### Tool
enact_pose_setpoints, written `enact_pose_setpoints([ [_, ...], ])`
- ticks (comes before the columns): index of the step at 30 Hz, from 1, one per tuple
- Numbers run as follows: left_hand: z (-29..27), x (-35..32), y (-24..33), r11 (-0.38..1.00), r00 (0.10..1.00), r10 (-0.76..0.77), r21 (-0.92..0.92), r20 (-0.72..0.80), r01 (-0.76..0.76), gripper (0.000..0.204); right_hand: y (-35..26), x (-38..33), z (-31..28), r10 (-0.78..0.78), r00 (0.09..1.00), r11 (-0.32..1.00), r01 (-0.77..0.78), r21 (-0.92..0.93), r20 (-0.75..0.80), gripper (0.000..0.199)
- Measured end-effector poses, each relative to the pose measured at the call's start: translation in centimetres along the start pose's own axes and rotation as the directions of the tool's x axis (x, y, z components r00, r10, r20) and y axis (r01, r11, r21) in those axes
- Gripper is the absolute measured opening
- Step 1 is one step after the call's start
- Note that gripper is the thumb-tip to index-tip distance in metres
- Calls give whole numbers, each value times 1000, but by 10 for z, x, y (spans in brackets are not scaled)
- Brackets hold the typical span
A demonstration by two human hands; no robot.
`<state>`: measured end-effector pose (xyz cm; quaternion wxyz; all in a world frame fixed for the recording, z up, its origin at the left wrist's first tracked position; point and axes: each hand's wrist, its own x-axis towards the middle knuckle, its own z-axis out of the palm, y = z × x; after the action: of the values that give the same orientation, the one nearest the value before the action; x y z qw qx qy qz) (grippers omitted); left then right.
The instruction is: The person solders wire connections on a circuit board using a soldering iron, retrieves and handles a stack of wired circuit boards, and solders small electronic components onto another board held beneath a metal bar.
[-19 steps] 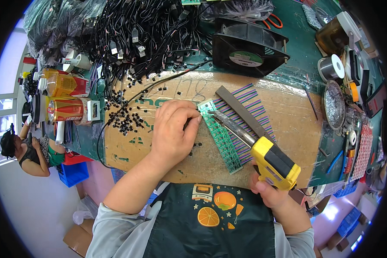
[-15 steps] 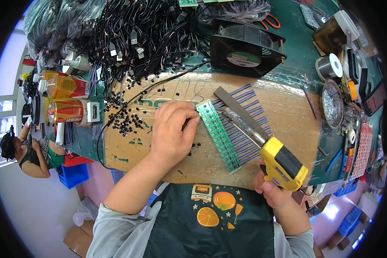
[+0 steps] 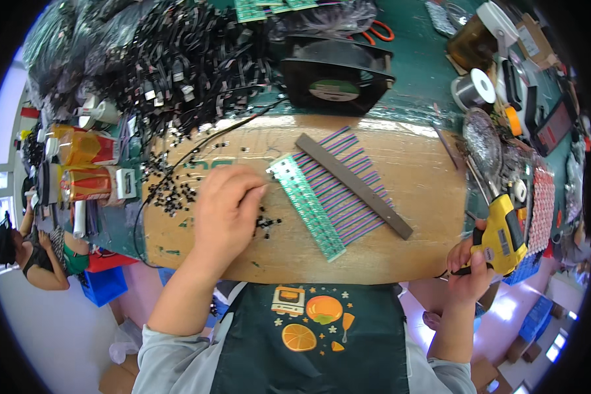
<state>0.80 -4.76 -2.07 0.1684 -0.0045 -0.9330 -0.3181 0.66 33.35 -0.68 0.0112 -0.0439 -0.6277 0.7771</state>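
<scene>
clasping a black-trimmed yellow soldering gun (image 3: 503,238) is the right grip (image 3: 470,270); left grip (image 3: 226,207), near green board (image 3: 307,207), unclear.

A black, square-framed fan (image 3: 335,87) stood right of a tangled heap of black cables (image 3: 184,79); orange loop-shaped handles (image 3: 392,31) lay behind it. A blue plastic bin (image 3: 105,287) sat lower left.
</scene>
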Motion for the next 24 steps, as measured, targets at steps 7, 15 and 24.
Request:
enact_pose_setpoints([
  [7, -18, -18, 16, 984, 961, 108, 111, 256, -140, 21, 4, 12, -29, -307, 944, 928, 270, -256, -118, 52],
  [15, -13, -26, 18, 987, 968, 82, 116, 237, -112, 21, 11, 6, 0, -62, 997, 995, 59, -80, -35, 62],
  [24, -6, -23, 28, 981, 966, 146, 94, 215, -169, 15, 43, -27, 38, 112, 947, 992, -90, -86, 302, 69],
])
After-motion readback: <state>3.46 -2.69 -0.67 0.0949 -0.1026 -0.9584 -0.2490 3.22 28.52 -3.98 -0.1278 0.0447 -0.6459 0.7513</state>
